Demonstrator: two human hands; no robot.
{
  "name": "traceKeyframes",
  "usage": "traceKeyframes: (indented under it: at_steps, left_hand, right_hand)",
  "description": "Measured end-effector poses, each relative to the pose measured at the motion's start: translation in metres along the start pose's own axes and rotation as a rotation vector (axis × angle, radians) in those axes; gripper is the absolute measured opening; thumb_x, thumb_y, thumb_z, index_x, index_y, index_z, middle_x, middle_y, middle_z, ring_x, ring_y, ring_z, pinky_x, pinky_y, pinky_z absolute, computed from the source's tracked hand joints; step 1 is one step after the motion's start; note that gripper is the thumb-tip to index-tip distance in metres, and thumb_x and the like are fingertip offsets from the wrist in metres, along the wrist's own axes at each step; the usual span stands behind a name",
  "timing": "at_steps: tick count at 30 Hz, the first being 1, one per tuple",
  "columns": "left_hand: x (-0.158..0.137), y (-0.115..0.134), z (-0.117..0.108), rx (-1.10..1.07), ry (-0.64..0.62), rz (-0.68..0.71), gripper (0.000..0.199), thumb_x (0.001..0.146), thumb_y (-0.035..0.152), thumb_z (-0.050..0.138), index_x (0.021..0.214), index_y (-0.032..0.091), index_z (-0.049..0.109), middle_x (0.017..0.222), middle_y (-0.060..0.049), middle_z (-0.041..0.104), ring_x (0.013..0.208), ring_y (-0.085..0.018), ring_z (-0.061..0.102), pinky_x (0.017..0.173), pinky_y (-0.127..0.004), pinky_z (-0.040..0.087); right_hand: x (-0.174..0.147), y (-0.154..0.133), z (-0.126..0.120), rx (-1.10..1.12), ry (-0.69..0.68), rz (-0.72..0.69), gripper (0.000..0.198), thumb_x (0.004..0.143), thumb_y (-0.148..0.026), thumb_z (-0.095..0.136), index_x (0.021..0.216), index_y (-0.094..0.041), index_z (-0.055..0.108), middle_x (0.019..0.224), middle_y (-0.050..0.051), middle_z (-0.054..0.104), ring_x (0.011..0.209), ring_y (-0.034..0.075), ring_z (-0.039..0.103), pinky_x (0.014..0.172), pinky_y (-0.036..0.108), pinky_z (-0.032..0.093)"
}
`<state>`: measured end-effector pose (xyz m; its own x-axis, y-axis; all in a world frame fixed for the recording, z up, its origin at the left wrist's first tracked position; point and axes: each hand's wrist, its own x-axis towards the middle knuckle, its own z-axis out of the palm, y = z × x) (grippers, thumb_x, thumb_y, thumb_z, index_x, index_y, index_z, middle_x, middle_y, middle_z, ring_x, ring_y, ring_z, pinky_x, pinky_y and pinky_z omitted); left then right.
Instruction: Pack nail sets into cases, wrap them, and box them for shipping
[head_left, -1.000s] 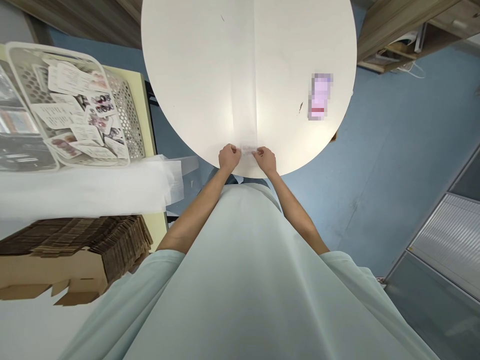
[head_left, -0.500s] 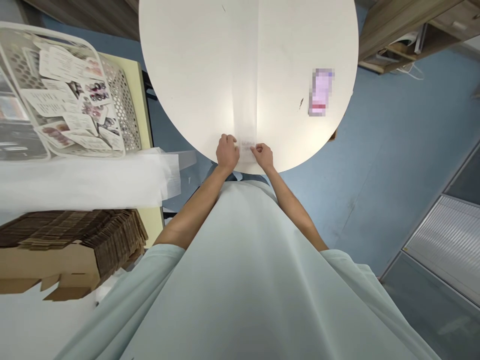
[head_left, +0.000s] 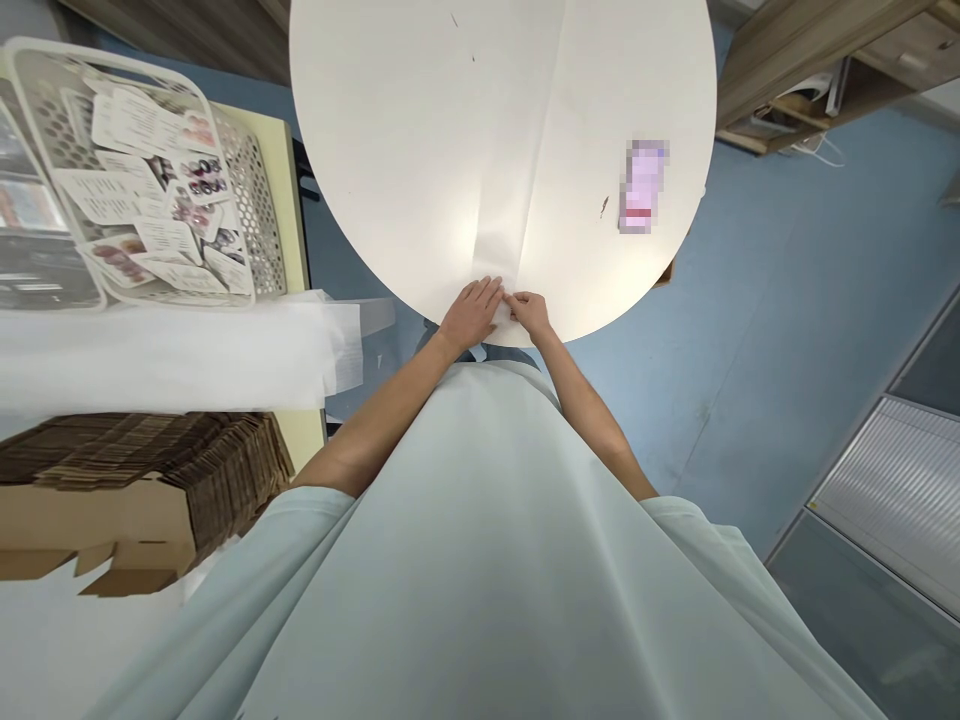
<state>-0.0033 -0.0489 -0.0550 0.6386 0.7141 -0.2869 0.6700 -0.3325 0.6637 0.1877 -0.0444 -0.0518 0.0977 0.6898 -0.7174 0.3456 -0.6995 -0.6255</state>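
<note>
A long, thin, whitish translucent strip of packing sheet (head_left: 504, 200) runs from the table's near edge toward its far side, tilted slightly right. My left hand (head_left: 474, 312) lies on its near end with fingers extended and close together, palm down. Just to the right, my right hand (head_left: 529, 312) is closed in a pinch at the strip's right edge, its fingertips almost touching my left fingers. The small near end under both hands is mostly hidden.
The round white table (head_left: 375, 150) bears a blurred pink-purple item (head_left: 643, 187) at right. To my left are a white basket (head_left: 259, 200) of carded packs, a pile of white sheets (head_left: 187, 350) and stacked flat cardboard boxes (head_left: 150, 510). Wooden shelving (head_left: 810, 70) stands at the far right.
My left hand has moved right and flattened over the strip's near end. The strip's far part has swung to the right. My right hand stays pinched in nearly the same place.
</note>
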Motion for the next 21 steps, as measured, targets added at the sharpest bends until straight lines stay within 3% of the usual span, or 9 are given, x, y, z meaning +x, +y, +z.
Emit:
traceKeyframes:
  at_steps: [3, 6, 8, 10, 12, 15, 21]
  left_hand:
    - [0.001, 0.001, 0.0, 0.004, 0.024, -0.028, 0.069, 0.1, 0.015, 0.049, 0.168, 0.007, 0.054, 0.177, -0.026, 0.051, 0.168, -0.04, 0.045, 0.139, -0.065, 0.034]
    - [0.001, 0.002, -0.001, 0.003, 0.024, -0.054, 0.074, 0.091, 0.008, 0.052, 0.164, 0.01, 0.058, 0.172, -0.025, 0.057, 0.162, -0.039, 0.051, 0.135, -0.063, 0.041]
    - [-0.001, 0.004, -0.002, 0.001, 0.016, -0.077, 0.076, 0.086, 0.007, 0.056, 0.161, 0.012, 0.06, 0.169, -0.024, 0.059, 0.159, -0.04, 0.053, 0.131, -0.063, 0.045]
    - [-0.002, 0.005, -0.005, -0.005, 0.017, -0.11, 0.073, 0.083, 0.006, 0.059, 0.156, 0.014, 0.063, 0.164, -0.024, 0.061, 0.154, -0.042, 0.055, 0.126, -0.063, 0.05]
    - [-0.004, 0.007, -0.008, -0.017, 0.024, -0.148, 0.069, 0.083, 0.007, 0.062, 0.151, 0.016, 0.065, 0.157, -0.024, 0.062, 0.146, -0.043, 0.059, 0.12, -0.061, 0.054]
    - [-0.006, 0.01, -0.012, -0.048, 0.021, -0.211, 0.064, 0.085, 0.008, 0.067, 0.149, 0.017, 0.065, 0.154, -0.022, 0.06, 0.138, -0.043, 0.063, 0.111, -0.058, 0.06]
    - [-0.008, 0.013, -0.016, -0.139, 0.056, -0.311, 0.053, 0.092, 0.017, 0.071, 0.145, 0.02, 0.068, 0.151, -0.018, 0.06, 0.121, -0.036, 0.073, 0.101, -0.05, 0.064]
  right_hand:
    - [-0.005, 0.0, -0.003, 0.093, -0.061, 0.049, 0.046, 0.099, -0.05, 0.079, 0.068, -0.025, 0.056, 0.071, -0.001, 0.064, 0.072, 0.016, 0.067, 0.078, 0.031, 0.063]
    - [-0.013, 0.0, -0.01, -0.115, -0.066, -0.003, 0.033, 0.107, -0.045, 0.07, 0.084, -0.022, 0.069, 0.084, 0.005, 0.075, 0.082, 0.021, 0.074, 0.088, 0.036, 0.065]
    - [-0.019, -0.001, -0.017, -0.339, -0.014, -0.139, 0.022, 0.11, -0.033, 0.06, 0.113, -0.019, 0.077, 0.116, 0.012, 0.083, 0.104, 0.026, 0.078, 0.1, 0.042, 0.065]
    - [-0.024, -0.001, -0.023, -0.551, -0.003, -0.328, 0.04, 0.108, -0.017, 0.052, 0.144, -0.019, 0.07, 0.153, 0.016, 0.072, 0.134, 0.03, 0.071, 0.114, 0.047, 0.061]
    - [-0.026, -0.001, -0.027, -0.712, -0.069, -0.479, 0.061, 0.101, -0.005, 0.047, 0.16, -0.018, 0.06, 0.173, 0.016, 0.057, 0.155, 0.031, 0.057, 0.124, 0.051, 0.055]
    - [-0.023, -0.001, -0.027, -0.828, -0.167, -0.565, 0.07, 0.096, 0.001, 0.044, 0.162, -0.016, 0.058, 0.177, 0.015, 0.054, 0.16, 0.033, 0.051, 0.126, 0.053, 0.053]
    - [-0.015, 0.0, -0.026, -0.779, -0.169, -0.586, 0.058, 0.101, -0.005, 0.046, 0.155, -0.017, 0.065, 0.167, 0.014, 0.065, 0.149, 0.034, 0.058, 0.121, 0.051, 0.056]
